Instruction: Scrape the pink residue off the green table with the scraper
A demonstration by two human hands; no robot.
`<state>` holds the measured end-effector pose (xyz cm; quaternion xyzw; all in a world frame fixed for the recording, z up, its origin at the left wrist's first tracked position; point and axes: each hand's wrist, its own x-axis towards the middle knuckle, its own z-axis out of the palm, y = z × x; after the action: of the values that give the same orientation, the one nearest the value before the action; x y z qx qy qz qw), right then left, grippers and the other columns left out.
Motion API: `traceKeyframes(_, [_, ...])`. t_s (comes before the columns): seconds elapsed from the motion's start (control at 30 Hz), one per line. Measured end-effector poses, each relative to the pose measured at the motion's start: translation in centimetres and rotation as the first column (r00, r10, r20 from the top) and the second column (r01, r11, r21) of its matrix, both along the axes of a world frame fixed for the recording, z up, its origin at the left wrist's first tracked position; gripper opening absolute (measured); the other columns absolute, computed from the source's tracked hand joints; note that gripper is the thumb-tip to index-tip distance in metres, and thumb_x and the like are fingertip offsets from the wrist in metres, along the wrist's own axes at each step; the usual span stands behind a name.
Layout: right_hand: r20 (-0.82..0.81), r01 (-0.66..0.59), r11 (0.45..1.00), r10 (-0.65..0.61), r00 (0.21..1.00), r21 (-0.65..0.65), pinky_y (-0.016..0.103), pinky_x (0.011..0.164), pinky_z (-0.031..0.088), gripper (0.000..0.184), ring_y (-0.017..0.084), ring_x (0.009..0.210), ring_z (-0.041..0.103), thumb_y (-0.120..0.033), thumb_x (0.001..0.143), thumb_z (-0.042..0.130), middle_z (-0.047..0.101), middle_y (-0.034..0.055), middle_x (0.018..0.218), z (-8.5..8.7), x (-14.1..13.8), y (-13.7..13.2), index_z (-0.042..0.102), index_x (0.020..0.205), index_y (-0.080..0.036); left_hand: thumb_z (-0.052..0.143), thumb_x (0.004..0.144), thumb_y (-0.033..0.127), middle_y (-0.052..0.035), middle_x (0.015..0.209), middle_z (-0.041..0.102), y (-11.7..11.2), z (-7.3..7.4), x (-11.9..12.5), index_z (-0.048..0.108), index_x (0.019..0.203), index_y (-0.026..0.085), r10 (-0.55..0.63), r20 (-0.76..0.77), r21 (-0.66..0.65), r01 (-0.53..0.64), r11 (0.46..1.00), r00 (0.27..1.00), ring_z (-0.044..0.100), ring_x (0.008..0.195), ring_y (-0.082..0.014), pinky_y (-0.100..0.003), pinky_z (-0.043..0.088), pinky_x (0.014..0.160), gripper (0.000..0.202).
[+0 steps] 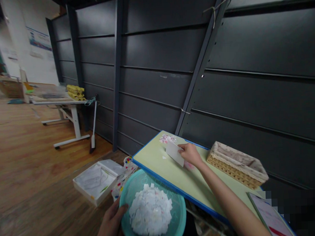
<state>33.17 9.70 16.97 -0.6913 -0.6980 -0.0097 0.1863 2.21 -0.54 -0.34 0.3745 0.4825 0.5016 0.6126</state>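
Observation:
My left hand (113,217) grips the rim of a turquoise plastic mesh basket (179,213) at the bottom of the view, with its thumb over the edge. Small torn pieces of white paper (150,211) are heaped inside it. Over the pale yellow tabletop (148,154), my right hand (191,154) pinches a flat white card (174,153) by its right edge. The card is tilted, and its lower edge is close to or on the surface; I cannot tell which. A white scrap (164,157) lies beside it. Pink flower prints (168,138) decorate the table.
A lined wicker basket (236,165) stands at the table's back right, near a clipboard (270,214) with a red pen. Left on the floor are an open white box (95,182) and a colourful spotted bag (120,181). Dark metal panels (156,83) rise behind the table.

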Motion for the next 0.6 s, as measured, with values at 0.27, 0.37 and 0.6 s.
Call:
traceKeyframes(0.27, [-0.043, -0.046, 0.999, 0.047, 0.998, 0.029, 0.026, 0.064, 0.042, 0.038, 0.020, 0.066, 0.063, -0.023, 0.076, 0.048, 0.073, 0.0055, 0.075, -0.8, 0.8, -3.5, 0.074, 0.102, -0.016, 0.072, 0.063, 0.049, -0.0016, 0.048, 0.064, -0.1, 1.0, -0.3, 0.062, 0.118, 0.017, -0.035, 0.008, -0.069, 0.035, 0.997, 0.999, 0.068, 0.065, -0.0283, -0.034, 0.054, 0.053, 0.064])
traceKeyframes(0.37, [-0.134, -0.067, 0.997, 0.071, 0.988, 0.035, 0.028, 0.066, 0.045, 0.039, 0.022, 0.067, 0.064, -0.026, 0.076, 0.048, 0.074, 0.0068, 0.080, -1.2, 0.6, -4.1, 0.073, 0.104, -0.015, 0.071, 0.064, 0.050, -0.0008, 0.046, 0.063, -0.2, 1.1, 0.0, 0.063, 0.116, 0.017, -0.011, 0.009, -0.055, 0.012, 0.998, 1.000, 0.065, 0.054, -0.0255, -0.031, 0.050, 0.044, 0.062])
traceKeyframes(0.6, [-0.202, -0.066, 0.996, 0.077, 0.976, 0.062, 0.029, 0.064, 0.045, 0.038, 0.023, 0.071, 0.065, -0.027, 0.076, 0.050, 0.074, 0.0070, 0.086, -1.5, 0.7, -2.8, 0.073, 0.103, -0.015, 0.069, 0.064, 0.053, 0.0041, 0.041, 0.058, -0.5, 1.5, 0.5, 0.048, 0.131, 0.012, -0.026, -0.022, -0.081, 0.024, 0.996, 0.999, 0.050, 0.032, -0.0161, -0.026, 0.040, 0.033, 0.081])
